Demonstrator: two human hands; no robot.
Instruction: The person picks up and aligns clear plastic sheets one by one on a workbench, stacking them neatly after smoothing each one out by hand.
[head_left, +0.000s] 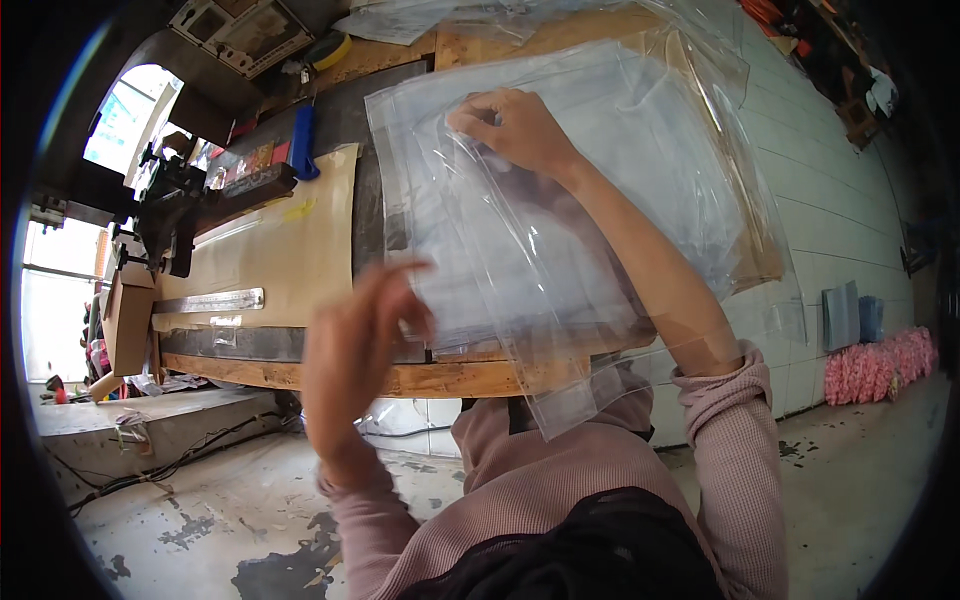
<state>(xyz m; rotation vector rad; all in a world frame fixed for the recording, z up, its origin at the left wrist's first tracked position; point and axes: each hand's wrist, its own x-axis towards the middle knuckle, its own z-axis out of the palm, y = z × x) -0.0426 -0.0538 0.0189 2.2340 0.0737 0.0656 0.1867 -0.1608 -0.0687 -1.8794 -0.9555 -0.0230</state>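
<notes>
A stack of clear plastic sheets [640,130] lies on the right part of the workbench. On top, a loose clear plastic sheet [505,275] slants toward me, and its near corner hangs over the front edge of the bench. My right hand [515,130] is closed in a pinch at the far end of this sheet; its fingertips are partly hidden. To the left of the stack, above the bench's front edge, my left hand [362,345] is blurred by motion. Its index finger is stretched out, the fingers look apart, and nothing shows in them.
A machine with a dark arm [240,200] stands at the left over a tan board [300,255]. A steel ruler [210,301] lies on that board, with a blue tool [303,145] beyond. Tape [328,50] sits at the back. Pink bundles [880,366] are on the right.
</notes>
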